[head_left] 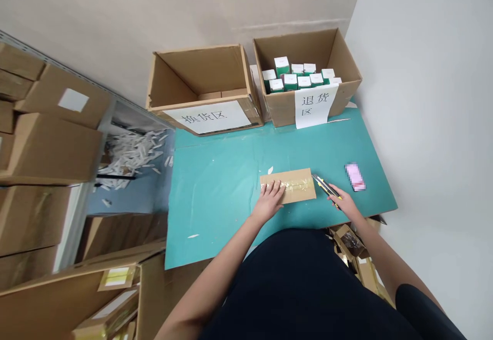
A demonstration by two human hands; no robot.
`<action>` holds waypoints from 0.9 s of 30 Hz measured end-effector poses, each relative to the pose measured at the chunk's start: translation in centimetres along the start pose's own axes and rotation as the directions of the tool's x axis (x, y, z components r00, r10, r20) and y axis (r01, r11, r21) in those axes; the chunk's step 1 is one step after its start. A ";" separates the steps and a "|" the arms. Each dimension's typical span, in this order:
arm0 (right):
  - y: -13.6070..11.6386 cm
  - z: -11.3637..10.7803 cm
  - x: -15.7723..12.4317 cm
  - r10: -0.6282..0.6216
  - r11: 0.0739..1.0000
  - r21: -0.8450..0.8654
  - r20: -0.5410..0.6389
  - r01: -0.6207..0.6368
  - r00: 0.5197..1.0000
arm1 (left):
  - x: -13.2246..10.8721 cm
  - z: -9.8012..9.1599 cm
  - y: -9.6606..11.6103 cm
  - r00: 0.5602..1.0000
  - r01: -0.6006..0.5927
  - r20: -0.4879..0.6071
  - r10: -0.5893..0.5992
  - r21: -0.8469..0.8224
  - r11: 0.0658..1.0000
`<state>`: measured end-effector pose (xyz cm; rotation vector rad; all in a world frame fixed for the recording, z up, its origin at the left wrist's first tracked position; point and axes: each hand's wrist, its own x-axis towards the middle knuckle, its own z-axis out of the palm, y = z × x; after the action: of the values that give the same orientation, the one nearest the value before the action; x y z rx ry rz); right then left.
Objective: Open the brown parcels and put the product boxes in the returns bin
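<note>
L hand (270, 201) spread flat, fingers splayed, pressing down on taped cardboard parcel (288, 185), which sits near front edge of teal board (215, 201), about mid-width. R hand (344, 201) closed around yellow/black utility knife (325, 188), fingers wrapped on handle, front end of knife right at parcel's R edge. Blurred pink item (355, 176) on board, R of parcel, not touching it. Along board's far edge, 2 open cartons: L carton (200, 73) w/ paper sign (207, 117) reading 换货区; R carton (285, 109) holding upright green/white boxes (290, 75), w/ paper sign (316, 105) reading 退货区. L of board, heap of white paper scraps (133, 152) and stacked cartons (54, 147). Torn cardboard bits (348, 242) below board's front edge.
</note>
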<state>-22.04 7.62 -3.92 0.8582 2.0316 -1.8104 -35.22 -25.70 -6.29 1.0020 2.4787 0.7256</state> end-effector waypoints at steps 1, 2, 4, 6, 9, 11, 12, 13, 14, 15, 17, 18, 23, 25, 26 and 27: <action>0.0 0.0 0.0 0.002 1.000 0.003 0.005 -0.002 1.000 | 0.0 0.0 0.0 1.000 -0.002 0.005 0.001 0.024 1.000; -0.1 -0.1 -0.1 0.005 1.000 0.003 0.008 -0.005 1.000 | 0.0 -0.1 0.1 1.000 -0.003 0.009 0.003 0.055 0.998; -0.1 -0.1 -0.2 0.016 1.000 0.002 0.012 -0.016 1.000 | 0.2 -0.2 0.1 1.000 -0.013 0.015 0.011 0.131 0.991; -0.2 -0.1 -0.3 0.030 1.000 0.002 0.006 -0.030 1.000 | 0.4 -0.4 0.0 0.999 -0.031 0.028 0.026 0.207 0.978; -0.2 -0.1 -0.4 0.040 0.999 0.023 -0.004 -0.040 0.999 | 0.9 -0.6 -0.4 0.997 -0.064 0.056 0.051 0.271 0.961; -0.2 -0.1 -0.4 0.035 0.999 0.035 -0.009 -0.035 0.999 | 0.9 -0.5 -0.7 0.996 -0.079 0.062 0.064 0.287 0.955; -0.2 -0.1 -0.3 0.032 0.999 0.036 -0.011 -0.032 0.999 | 0.9 -0.5 -0.8 0.996 -0.084 0.060 0.069 0.292 0.953; -0.2 -0.1 -0.3 0.030 0.999 0.036 -0.014 -0.029 0.999 | 0.9 -0.3 -0.8 0.996 -0.086 0.057 0.073 0.295 0.951; -0.2 -0.1 -0.3 0.027 0.999 0.036 -0.015 -0.026 1.000 | 0.8 -0.2 -0.8 0.996 -0.085 0.052 0.073 0.298 0.951; -0.1 -0.1 -0.3 0.024 0.999 0.037 -0.014 -0.023 1.000 | 0.7 -0.1 -0.7 0.996 -0.082 0.047 0.071 0.300 0.950; 0.0 -0.1 -0.4 0.017 0.999 0.038 -0.012 -0.017 1.000 | 0.5 0.2 -0.4 0.997 -0.073 0.037 0.065 0.303 0.950; 0.1 -0.1 -0.4 0.015 0.999 0.036 -0.012 -0.014 1.000 | 0.4 0.3 -0.3 0.997 -0.070 0.032 0.063 0.305 0.950; 0.4 0.1 -0.3 -0.008 0.999 0.043 -0.037 0.009 0.999 | 0.1 0.5 0.1 0.997 -0.077 0.017 0.075 0.310 0.947; 0.3 0.2 -0.2 -0.013 0.999 0.039 -0.030 0.014 0.999 | 0.0 0.6 0.0 0.996 -0.084 0.017 0.083 0.309 0.947; 0.3 0.2 -0.2 -0.013 0.999 0.033 -0.023 0.014 1.000 | 0.1 0.6 0.0 0.996 -0.087 0.016 0.086 0.308 0.947; 0.2 0.2 -0.2 -0.012 1.000 0.028 -0.019 0.013 1.000 | 0.1 0.7 -0.1 0.996 -0.089 0.015 0.089 0.306 0.948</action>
<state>-21.81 7.39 -4.00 0.8754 2.0319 -1.8481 -35.01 -25.52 -6.90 1.2275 2.6114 0.3687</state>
